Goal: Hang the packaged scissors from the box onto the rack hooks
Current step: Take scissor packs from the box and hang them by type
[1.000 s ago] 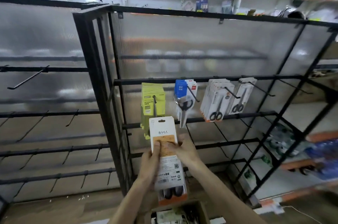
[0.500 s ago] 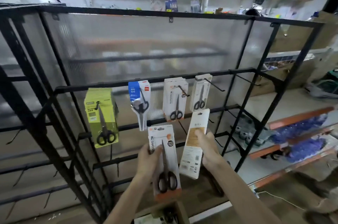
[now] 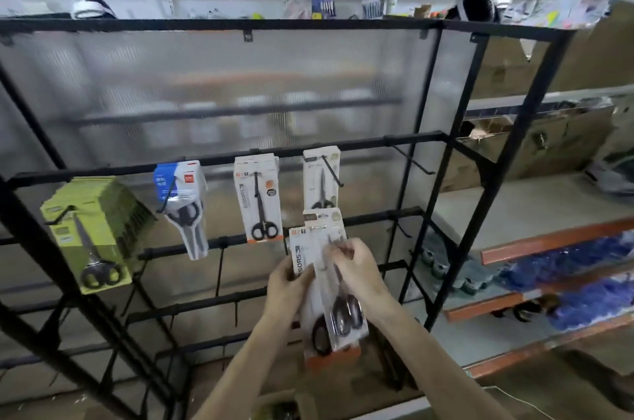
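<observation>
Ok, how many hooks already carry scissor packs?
4, on one rail, left to right: green stack, blue pack, orange-trimmed pack, narrow white pack. The held packs may hide more.

We're counting four hanging lots, running 9 o'clock to centre: one green stack (image 3: 92, 230), one blue pack (image 3: 182, 200), one orange-trim pack (image 3: 259, 200), one white pack (image 3: 320, 179). We're holding two more at 6 o'clock: front pack (image 3: 323, 285), back pack (image 3: 302, 258).
</observation>
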The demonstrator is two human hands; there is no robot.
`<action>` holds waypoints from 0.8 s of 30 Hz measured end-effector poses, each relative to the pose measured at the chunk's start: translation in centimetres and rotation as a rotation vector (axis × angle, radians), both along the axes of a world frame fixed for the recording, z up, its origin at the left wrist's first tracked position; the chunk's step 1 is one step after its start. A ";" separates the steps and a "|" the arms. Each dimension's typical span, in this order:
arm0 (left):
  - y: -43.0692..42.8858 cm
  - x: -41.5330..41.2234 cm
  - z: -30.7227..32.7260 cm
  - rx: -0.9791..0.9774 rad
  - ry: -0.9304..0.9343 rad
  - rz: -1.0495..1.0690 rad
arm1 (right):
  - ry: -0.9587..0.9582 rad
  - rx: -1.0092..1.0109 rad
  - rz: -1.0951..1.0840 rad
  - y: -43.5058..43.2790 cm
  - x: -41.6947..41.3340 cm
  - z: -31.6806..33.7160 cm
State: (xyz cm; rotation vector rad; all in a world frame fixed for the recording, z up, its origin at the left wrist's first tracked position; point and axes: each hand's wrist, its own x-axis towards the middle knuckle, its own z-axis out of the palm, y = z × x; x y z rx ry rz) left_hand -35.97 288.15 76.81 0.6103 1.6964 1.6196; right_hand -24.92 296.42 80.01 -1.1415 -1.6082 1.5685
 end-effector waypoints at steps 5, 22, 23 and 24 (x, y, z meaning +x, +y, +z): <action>1.1 -0.6 0.1 0.009 -0.046 0.086 | 0.044 0.091 -0.090 3.4 1.6 0.4; 0.6 -4.3 -0.7 0.025 -0.027 0.217 | 0.042 0.173 -0.087 9.0 -0.2 0.0; 0.7 -4.6 -0.8 0.021 -0.031 0.220 | 0.040 0.162 -0.088 9.1 -0.3 -0.3; 0.9 -4.8 -0.9 0.016 -0.032 0.228 | 0.034 0.152 -0.088 9.2 -0.5 -0.5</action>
